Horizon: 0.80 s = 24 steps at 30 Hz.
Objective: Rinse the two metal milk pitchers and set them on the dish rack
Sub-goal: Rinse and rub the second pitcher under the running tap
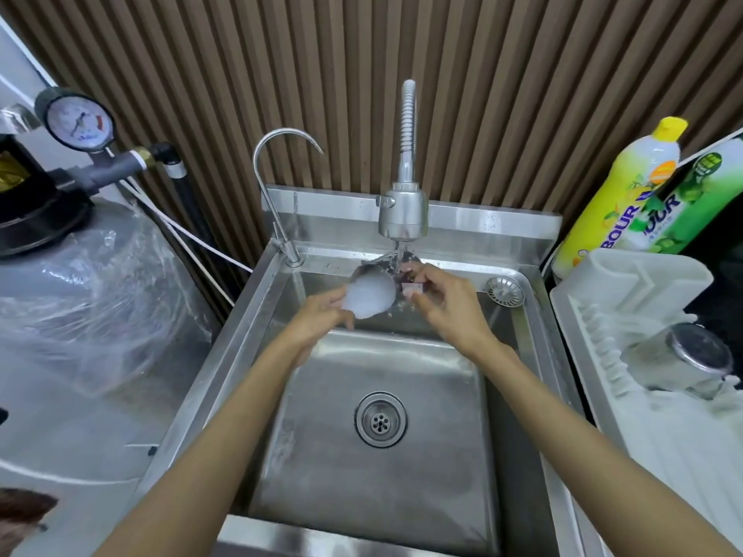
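Left hand (321, 315) and right hand (446, 303) both grip a tilted pitcher (372, 293) under the running faucet (403, 213).

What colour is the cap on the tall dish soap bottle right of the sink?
Yellow, on the yellow-green dish soap bottle; head view shows it.

Both hands hold pitcher (372, 293) under running faucet (403, 213); second pitcher (679, 361) on rack (627, 283).
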### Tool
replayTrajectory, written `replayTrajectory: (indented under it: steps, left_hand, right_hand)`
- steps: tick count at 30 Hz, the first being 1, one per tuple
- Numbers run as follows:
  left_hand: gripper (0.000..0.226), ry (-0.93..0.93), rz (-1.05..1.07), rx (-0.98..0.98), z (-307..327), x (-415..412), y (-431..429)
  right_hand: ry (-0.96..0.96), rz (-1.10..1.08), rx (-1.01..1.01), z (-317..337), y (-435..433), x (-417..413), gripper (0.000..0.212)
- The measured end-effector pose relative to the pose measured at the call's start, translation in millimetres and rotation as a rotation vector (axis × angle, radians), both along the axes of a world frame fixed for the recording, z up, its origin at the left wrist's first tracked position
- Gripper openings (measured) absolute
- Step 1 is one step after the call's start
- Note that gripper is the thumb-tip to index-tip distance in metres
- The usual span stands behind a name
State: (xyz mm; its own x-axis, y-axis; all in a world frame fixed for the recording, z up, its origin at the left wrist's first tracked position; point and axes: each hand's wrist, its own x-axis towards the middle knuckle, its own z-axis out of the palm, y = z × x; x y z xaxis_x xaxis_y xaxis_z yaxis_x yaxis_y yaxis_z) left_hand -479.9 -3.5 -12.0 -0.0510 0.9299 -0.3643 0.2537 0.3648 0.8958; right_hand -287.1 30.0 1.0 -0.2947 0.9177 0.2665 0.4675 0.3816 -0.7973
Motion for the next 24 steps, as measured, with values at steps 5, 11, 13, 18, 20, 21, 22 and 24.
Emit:
replayTrajectory:
  steps: [5, 11, 13, 18, 20, 21, 22, 24]
  left_hand:
    - [0.044, 0.032, -0.048, -0.116, -14.3, 11.1, 1.7]
    - [0.058, 0.068, 0.010, -0.202, -24.7, 24.9, 6.1]
    - [0.063, 0.079, 0.001, -0.210, -26.8, 25.0, 6.2]
    - [0.069, 0.052, -0.037, -0.203, -26.1, 26.6, 0.9]
    - [0.072, 0.018, -0.030, -0.146, -23.9, 29.3, -1.7]
    - [0.072, 0.003, -0.024, -0.093, -21.2, 31.9, -3.5]
    - [0.072, 0.009, -0.019, -0.024, -18.0, 35.3, -5.4]
    - [0.079, 0.078, -0.003, 0.123, -10.1, 47.8, -12.3]
  right_hand:
    - [-0.284, 0.162, 0.260, -5.1, 4.7, -2.1, 0.016]
    - [-0.463, 0.268, 0.363, -13.6, 2.7, -9.3, 0.023]
    - [-0.485, 0.295, 0.395, -17.2, 3.3, -11.2, 0.022]
    - [-0.490, 0.313, 0.474, -24.9, 3.4, -3.5, 0.027]
    - [-0.326, 0.210, 0.333, -23.7, 1.2, -0.9, 0.020]
    - [-0.210, 0.105, 0.197, -22.5, 1.9, 0.9, 0.017]
    - [-0.087, -0.027, 0.022, -20.7, 4.1, 4.0, 0.015]
    - [0.278, -0.182, -0.366, -21.4, 6.5, 15.5, 0.007]
